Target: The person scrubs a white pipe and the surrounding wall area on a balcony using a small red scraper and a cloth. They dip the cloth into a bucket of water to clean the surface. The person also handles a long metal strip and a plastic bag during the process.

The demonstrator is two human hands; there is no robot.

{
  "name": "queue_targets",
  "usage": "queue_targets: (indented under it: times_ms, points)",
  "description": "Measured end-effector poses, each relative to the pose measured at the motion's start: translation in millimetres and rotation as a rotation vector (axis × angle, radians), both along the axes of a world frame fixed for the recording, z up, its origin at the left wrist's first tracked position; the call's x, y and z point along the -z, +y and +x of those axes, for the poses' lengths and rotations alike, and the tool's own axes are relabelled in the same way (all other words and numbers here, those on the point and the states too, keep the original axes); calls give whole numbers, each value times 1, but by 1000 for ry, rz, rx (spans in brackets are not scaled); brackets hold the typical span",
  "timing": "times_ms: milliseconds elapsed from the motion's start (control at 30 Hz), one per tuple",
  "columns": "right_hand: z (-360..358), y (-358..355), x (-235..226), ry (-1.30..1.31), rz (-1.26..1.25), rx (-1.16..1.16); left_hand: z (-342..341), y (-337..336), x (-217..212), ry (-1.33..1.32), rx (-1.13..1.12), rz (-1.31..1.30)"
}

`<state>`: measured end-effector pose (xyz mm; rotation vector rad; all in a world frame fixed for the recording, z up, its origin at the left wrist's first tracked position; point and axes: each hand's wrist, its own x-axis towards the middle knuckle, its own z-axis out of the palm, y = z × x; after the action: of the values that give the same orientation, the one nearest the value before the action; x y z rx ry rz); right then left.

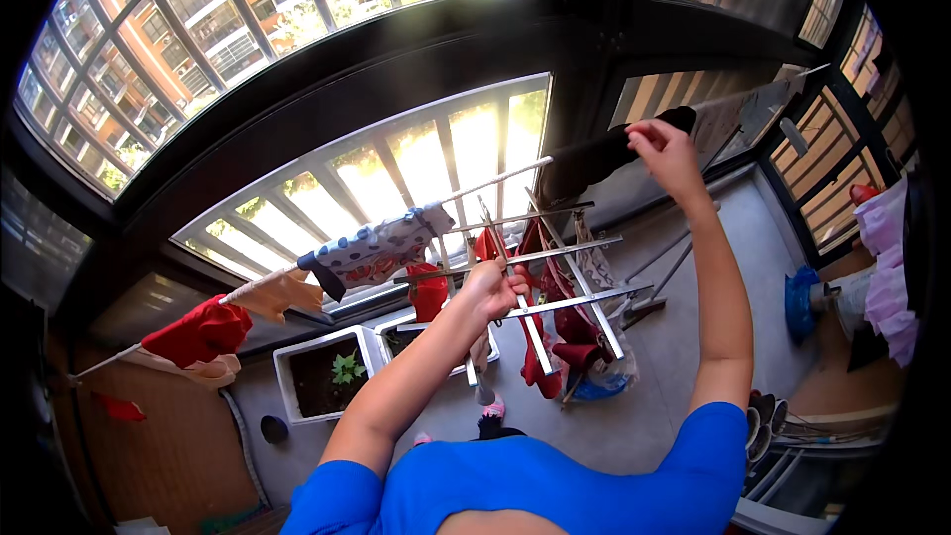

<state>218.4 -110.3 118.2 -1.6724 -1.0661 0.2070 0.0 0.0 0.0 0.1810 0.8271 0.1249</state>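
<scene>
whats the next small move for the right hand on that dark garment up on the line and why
Probably slide or spread the dark garment along the clothesline. The right hand pinches its end while the cloth sits bunched on the line, not hanging flat. The left hand grips a bar of the metal drying rack, so only the right seems free to do it.

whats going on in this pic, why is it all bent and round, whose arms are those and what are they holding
The camera sits on a person's head and looks down through a wide fisheye lens, so straight edges curve. The arms in blue sleeves are that person's own. The left hand grips a bar of a metal drying rack hung with red clothes. The right hand is raised to a dark garment on a laundry pole, which also carries a patterned cloth and a red garment. Below, on the balcony floor, stands a white planter.
</scene>
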Motion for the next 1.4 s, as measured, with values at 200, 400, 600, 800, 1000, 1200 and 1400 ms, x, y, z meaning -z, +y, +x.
queue_targets:
  times_ms: [200,400,600,800,1000,1200,1400]
  points:
    - [-55,3,-1,-209,-220,-197,5,12,-20,-85,-5,63]
    - [-63,-1,-1,-115,-262,-229,6,2,-50,-99,16,45]
    - [-73,3,-3,165,-277,-333,8,9,-72,-57,-21,96]
    - [-70,-8,3,97,-295,-364,22,33,-68,-82,-75,73]
    - [-75,-20,16,99,-305,-311,24,30,-4,-7,-107,51]
    - [-94,5,66,-349,-225,-214,26,29,43,-153,-65,82]
    - [-86,33,100,6,-812,-404,8,33,53,-137,113,383]
